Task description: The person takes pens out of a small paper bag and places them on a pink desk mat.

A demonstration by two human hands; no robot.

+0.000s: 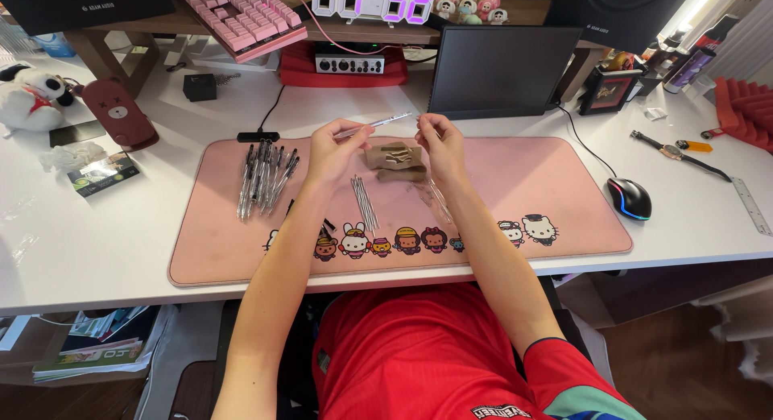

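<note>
Left hand [332, 150] pinched a clear pen barrel [374, 124], raised level above the pink mat [564, 170]. Right hand [439, 142] closed near its tip; contents unclear. Below lay refills [365, 201]; left of them, assembled pens [264, 178].

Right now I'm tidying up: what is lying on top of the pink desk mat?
On the pink desk mat: a row of pens, thin refills and a small brown box. Forearms cover part of the mat.
</note>
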